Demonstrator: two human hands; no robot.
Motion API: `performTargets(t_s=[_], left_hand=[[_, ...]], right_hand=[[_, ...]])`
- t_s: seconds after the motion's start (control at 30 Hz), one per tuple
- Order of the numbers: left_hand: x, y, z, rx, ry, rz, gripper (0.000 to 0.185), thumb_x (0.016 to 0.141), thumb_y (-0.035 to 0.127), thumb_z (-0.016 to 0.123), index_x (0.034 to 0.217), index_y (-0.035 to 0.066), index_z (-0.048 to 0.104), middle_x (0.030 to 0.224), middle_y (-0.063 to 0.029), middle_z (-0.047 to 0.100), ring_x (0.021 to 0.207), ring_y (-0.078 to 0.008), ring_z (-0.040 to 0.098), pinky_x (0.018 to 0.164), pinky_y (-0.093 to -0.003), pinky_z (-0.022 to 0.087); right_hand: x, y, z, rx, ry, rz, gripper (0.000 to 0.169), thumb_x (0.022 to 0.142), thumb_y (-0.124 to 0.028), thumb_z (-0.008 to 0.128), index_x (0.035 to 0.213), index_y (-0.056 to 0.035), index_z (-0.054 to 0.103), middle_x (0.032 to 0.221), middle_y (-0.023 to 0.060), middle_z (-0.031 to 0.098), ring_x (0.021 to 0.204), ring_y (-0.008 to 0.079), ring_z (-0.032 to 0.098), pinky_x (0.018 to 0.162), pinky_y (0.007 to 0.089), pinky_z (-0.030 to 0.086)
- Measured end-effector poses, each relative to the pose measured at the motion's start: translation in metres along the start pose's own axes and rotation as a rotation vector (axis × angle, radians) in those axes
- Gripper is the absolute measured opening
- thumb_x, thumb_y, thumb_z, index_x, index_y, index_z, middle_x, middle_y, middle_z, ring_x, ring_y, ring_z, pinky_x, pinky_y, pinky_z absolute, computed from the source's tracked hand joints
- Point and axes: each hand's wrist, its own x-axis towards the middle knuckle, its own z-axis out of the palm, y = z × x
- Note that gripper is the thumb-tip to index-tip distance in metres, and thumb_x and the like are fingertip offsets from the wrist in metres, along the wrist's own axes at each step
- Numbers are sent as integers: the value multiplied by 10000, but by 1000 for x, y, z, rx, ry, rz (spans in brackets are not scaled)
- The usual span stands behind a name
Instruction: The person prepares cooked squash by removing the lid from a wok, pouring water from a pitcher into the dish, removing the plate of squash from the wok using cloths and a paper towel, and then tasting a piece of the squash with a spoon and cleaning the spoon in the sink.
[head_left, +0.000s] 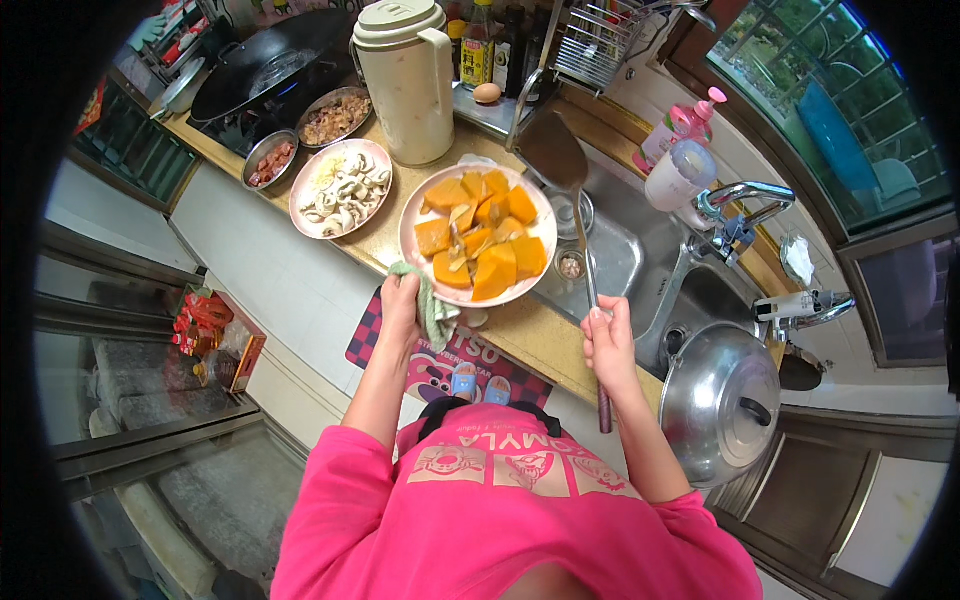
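Observation:
My left hand (401, 304) grips a folded light-green cloth (435, 311), which touches the near left rim of a large plate. That pale plate (544, 274) bears chunks of orange pumpkin (495, 270) with thin pale slices among them. Whether the fingers also pinch the rim through the cloth, I cannot tell. In my right hand (609, 341) is the long handle of a wok spatula (553, 154). Its broad dark blade points away from me, above the back corner of the sink and right of the pumpkin plate.
A plate of sliced mushrooms (341, 191), a bowl of cut meat (271, 161) and a dish of browned food (336, 118) line the counter left. Behind stand a beige jug (409, 90), an egg (487, 93) and a black wok (262, 75). A domed steel lid (724, 405) covers the sink's right end.

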Motion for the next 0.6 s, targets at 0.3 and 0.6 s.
performTargets(t_s=[0.3, 0.6], left_hand=[[-19, -12, -57, 88, 84, -60, 256, 730, 103, 434, 948, -28, 464, 842, -79, 533, 718, -147, 544, 655, -279, 466], [-21, -21, -77, 110, 67, -78, 303, 750, 140, 432, 1001, -32, 440, 923, -97, 529, 794, -160, 547, 716, -287, 463]], right_hand=[[49, 40, -9, 374, 33, 318, 157, 897, -207, 351, 997, -89, 329, 670, 29, 412, 399, 46, 300, 316, 188, 216], [97, 83, -3, -662, 241, 76, 305, 771, -26, 415, 1071, -6, 366, 864, 178, 565, 814, 276, 558, 745, 364, 408]])
